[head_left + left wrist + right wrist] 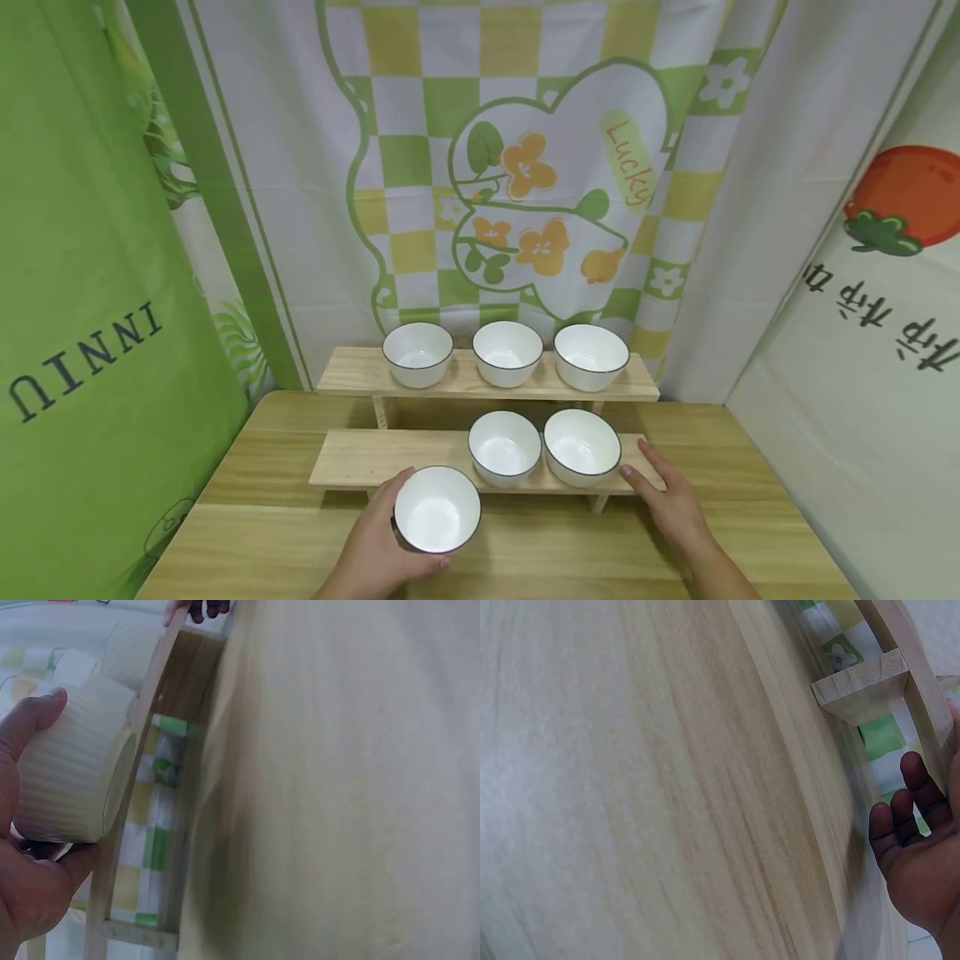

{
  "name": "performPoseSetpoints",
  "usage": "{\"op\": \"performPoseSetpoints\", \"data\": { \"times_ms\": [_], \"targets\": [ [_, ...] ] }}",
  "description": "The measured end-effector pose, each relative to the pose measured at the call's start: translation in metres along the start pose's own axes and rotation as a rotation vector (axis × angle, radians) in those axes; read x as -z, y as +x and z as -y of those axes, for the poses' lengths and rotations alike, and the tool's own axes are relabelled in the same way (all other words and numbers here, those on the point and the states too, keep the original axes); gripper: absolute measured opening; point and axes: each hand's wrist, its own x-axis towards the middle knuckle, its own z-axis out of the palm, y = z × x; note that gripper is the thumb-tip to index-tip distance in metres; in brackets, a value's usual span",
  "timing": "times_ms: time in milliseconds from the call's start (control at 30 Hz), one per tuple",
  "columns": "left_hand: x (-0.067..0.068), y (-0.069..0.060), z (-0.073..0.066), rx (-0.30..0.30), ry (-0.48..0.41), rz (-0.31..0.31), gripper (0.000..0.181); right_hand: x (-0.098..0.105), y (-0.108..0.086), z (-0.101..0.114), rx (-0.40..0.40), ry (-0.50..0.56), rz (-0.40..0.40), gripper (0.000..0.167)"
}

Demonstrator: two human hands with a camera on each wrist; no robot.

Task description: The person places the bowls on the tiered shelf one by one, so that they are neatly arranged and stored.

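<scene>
A white bowl (437, 510) with a dark rim is gripped by my left hand (378, 533), thumb and fingers around its side, in front of the lower wooden shelf (390, 457). In the left wrist view the same bowl (71, 769) shows a ribbed outer wall and its base. My right hand (672, 500) is at the lower shelf's right end, thumb and index finger spread against the board. Its other fingers (883, 825) hang loosely beside the shelf in the right wrist view. Two matching bowls, a middle one (505, 448) and a right one (582, 447), stand on that shelf.
Behind, a higher wooden shelf (480, 389) carries three more white bowls, left (417, 356), middle (507, 354) and right (591, 357). Both shelves stand on a wood-grain table (255, 517). Printed cloths (525, 208) hang at the back and sides.
</scene>
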Motion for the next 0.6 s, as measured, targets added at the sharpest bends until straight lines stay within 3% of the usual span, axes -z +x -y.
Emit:
{"op": "performPoseSetpoints", "data": {
  "times_ms": [333, 600],
  "targets": [
    [0.017, 0.008, 0.001, -0.005, 0.012, -0.103, 0.121, -0.001, 0.0, -0.002, 0.007, 0.0, -0.001, 0.087],
    [0.03, 0.024, 0.005, 0.016, 0.009, -0.136, 0.12, -0.001, 0.0, -0.004, 0.018, 0.008, -0.019, 0.085]
  ]
}}
